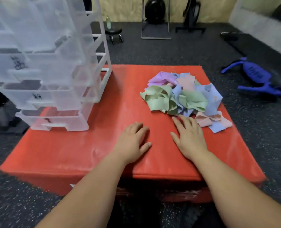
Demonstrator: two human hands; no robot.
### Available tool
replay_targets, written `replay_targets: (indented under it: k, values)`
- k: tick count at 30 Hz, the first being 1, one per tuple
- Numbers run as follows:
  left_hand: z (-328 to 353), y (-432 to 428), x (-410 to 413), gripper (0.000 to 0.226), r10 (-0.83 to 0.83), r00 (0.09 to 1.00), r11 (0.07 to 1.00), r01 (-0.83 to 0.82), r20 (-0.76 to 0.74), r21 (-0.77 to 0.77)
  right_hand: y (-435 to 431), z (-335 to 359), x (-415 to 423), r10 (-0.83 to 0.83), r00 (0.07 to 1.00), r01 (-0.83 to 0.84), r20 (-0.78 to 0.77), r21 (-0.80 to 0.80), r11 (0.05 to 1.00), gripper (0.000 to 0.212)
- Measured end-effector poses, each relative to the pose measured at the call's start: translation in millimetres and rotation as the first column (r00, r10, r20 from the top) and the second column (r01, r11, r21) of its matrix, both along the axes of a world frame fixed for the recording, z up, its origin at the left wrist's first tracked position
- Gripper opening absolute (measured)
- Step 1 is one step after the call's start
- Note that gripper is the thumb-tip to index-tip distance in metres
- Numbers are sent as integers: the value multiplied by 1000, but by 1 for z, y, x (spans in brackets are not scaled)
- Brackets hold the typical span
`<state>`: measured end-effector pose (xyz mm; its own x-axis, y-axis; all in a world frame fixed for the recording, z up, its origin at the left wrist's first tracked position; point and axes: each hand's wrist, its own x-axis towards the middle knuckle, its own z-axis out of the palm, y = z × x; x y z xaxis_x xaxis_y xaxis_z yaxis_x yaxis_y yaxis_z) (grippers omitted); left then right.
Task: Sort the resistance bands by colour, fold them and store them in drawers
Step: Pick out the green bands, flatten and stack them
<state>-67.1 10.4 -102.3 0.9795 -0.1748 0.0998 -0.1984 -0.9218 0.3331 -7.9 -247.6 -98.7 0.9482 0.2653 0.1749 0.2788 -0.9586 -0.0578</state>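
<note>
A tangled heap of resistance bands (184, 94) in green, blue, pink and purple lies on the right half of a red padded mat (80, 150). A translucent plastic drawer tower (49, 76) with handwritten labels stands on the mat's left side, its drawers pushed in. My left hand (133, 142) rests flat on the mat near the middle, holding nothing. My right hand (189, 137) lies flat beside it, fingers straight, fingertips just short of the heap's near edge.
Dark speckled gym flooring (259, 129) surrounds the mat. A blue strap-like item (254, 76) lies on the floor to the right. A small wheeled stool (114, 34), a metal stand (156, 30) and other gear stand at the back wall.
</note>
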Motion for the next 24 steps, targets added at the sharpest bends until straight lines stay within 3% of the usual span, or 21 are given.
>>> replay_targets:
  k: [14, 20, 24]
  values:
    - [-8, 2, 12, 85, 70, 995, 998, -70, 77, -6, 21, -1, 31, 53, 996, -51, -75, 32, 998, 69]
    - [-9, -6, 29, 78, 115, 990, 992, -111, 85, -53, 34, 0, 41, 89, 993, -93, 81, 46, 995, 54]
    - [-7, -9, 37, 67, 149, 982, 978, -130, 113, -164, 36, 8, 40, 102, 940, -189, 327, 247, 950, 16]
